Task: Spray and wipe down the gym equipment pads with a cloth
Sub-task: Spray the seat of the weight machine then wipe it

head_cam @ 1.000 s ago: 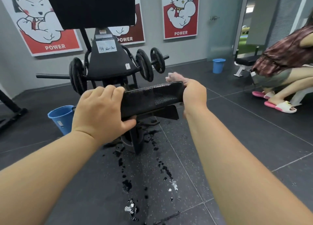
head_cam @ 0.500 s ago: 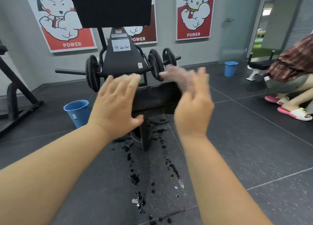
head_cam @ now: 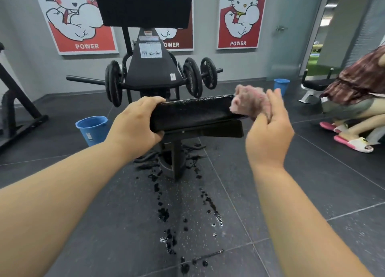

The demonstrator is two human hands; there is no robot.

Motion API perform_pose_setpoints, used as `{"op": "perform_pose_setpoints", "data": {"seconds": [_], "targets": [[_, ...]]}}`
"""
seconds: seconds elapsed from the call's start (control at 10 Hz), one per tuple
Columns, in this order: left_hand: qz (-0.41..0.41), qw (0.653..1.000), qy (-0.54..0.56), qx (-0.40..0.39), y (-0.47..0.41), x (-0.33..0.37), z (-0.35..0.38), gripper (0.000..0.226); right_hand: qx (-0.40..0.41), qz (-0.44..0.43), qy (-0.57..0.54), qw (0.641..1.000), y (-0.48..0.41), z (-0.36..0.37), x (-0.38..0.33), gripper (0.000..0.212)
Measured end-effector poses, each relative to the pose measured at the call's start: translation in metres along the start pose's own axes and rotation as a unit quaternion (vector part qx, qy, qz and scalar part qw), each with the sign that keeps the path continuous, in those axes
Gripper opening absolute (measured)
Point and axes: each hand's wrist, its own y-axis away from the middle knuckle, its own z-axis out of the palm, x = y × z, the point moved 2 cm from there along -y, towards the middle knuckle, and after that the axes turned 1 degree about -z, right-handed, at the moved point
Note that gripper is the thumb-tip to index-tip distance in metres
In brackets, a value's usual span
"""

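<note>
Left hand clamps the pad's near end, right hand pinches a cloth at its far end; the pad's length runs hand to hand.

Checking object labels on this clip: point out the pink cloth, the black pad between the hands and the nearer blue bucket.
pink cloth [head_cam: 248, 101], head view, its bunched middle.
black pad [head_cam: 193, 115], head view, its wet front face.
nearer blue bucket [head_cam: 96, 132], head view, its outer wall.

Gym: weight plates, padded machine
</note>
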Motion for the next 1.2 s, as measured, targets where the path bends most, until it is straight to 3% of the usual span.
{"op": "perform_pose_setpoints", "data": {"seconds": [0.1, 0.3, 0.4, 0.5, 0.6, 0.7, 0.8, 0.9, 1.0, 1.2], "targets": [[0.012, 1.0, -0.004, -0.005, 0.001, -0.002, 0.001, 0.071, 0.01, 0.017, 0.037, 0.999, 0.001, 0.02, -0.001, 0.044], [0.051, 0.997, -0.002, -0.053, 0.008, -0.015, 0.0, 0.095, -0.095, -0.072, 0.014, 0.993, 0.079, 0.081, -0.042, 0.051], [-0.015, 0.999, 0.041, -0.027, 0.018, -0.033, -0.006, 0.095, -0.176, -0.102, -0.006, 0.979, 0.104, 0.088, -0.053, 0.05], [-0.039, 0.997, 0.069, -0.023, 0.022, -0.037, -0.011, 0.087, -0.208, -0.152, -0.069, 0.964, 0.117, 0.06, -0.061, 0.049], [-0.022, 0.998, 0.034, -0.052, 0.019, -0.024, -0.014, 0.09, -0.054, 0.001, -0.182, 0.982, 0.075, 0.021, -0.026, 0.051], [-0.023, 0.998, -0.01, -0.062, 0.02, -0.015, -0.012, 0.087, 0.196, 0.159, -0.356, 0.9, 0.016, -0.015, 0.034, 0.026], [-0.038, 0.997, 0.006, -0.06, 0.022, -0.016, -0.009, 0.086, 0.078, 0.357, -0.199, 0.909, 0.0, -0.003, 0.043, 0.022], [-0.041, 0.996, 0.015, -0.076, 0.019, -0.019, -0.008, 0.089, 0.075, 0.28, -0.109, 0.951, 0.022, 0.045, -0.011, 0.037], [-0.049, 0.994, 0.016, -0.095, 0.02, -0.023, -0.008, 0.093, 0.043, 0.335, -0.219, 0.915, 0.064, 0.087, -0.031, 0.037], [-0.053, 0.991, -0.014, -0.123, 0.017, -0.03, -0.015, 0.098, -0.16, 0.301, -0.255, 0.905, 0.12, 0.099, -0.037, 0.021]]}}
